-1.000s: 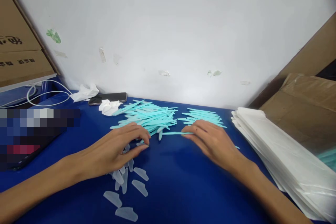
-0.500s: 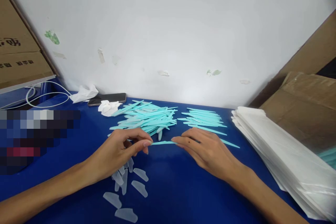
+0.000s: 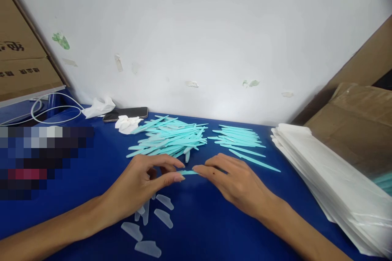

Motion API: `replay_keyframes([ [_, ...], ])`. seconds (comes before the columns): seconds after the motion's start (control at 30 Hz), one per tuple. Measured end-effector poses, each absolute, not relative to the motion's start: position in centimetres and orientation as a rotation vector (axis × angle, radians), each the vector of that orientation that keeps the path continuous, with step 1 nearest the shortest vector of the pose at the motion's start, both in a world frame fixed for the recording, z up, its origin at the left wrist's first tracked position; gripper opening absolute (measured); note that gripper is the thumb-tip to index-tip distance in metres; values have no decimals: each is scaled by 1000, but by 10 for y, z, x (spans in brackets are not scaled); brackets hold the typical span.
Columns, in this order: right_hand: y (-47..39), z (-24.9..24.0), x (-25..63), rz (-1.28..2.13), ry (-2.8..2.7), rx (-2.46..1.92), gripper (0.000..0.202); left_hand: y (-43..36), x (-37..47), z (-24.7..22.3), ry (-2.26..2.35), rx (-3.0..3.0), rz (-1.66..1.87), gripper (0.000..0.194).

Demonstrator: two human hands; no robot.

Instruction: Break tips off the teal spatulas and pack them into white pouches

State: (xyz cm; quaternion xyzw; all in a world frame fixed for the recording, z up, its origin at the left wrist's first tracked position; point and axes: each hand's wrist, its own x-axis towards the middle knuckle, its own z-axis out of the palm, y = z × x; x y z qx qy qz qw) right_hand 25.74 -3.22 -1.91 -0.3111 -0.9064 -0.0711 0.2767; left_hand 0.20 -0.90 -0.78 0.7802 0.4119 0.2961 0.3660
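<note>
Between my two hands is a thin turquoise stick, held level above the blue table. My left hand pinches its left end between thumb and fingers. The fingers of my right hand close on its right end. Behind my left hand lies a heap of turquoise sticks, some with pale covers. To the right, more turquoise sticks lie roughly side by side. Several clear plastic covers are scattered below my left hand, which partly hides some of them.
White crumpled tissues, a black phone and a white cable lie at the back left. A stack of white bags and a brown cardboard box are on the right. A white wall rises behind.
Both hands have come closer together, my right hand moving left, and less of the held stick shows between them. The nearest stick on the right is more fully uncovered.
</note>
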Motion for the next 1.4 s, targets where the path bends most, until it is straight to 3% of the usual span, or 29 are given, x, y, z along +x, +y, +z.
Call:
replay_keyframes([
  [0.23,-32,-21,259,-208,-2398,-888,36,-7,-2,-14,1064,2265,822,28],
  [0.43,-31,-19,263,-172,-2411,-917,36,1,-12,-23,746,2717,1059,36],
  [0.6,-28,-10,266,-275,-2408,-941,25,4,-12,-21,740,2824,1087,36],
  [0.7,-19,1,285,-336,-2299,-1249,33,14,-18,-16,809,2862,1202,29],
  [0.83,-4,13,327,-175,-2273,-1835,30,34,-33,-10,1039,3033,1237,22],
  [1.07,7,5,380,223,-2360,-1936,18,44,-37,-7,1485,3135,666,32],
  [1.23,6,-2,374,401,-2420,-1848,16,35,-39,11,1218,2994,588,34],
  [1.4,0,10,353,395,-2428,-1816,23,25,-49,28,1011,2671,93,21],
])
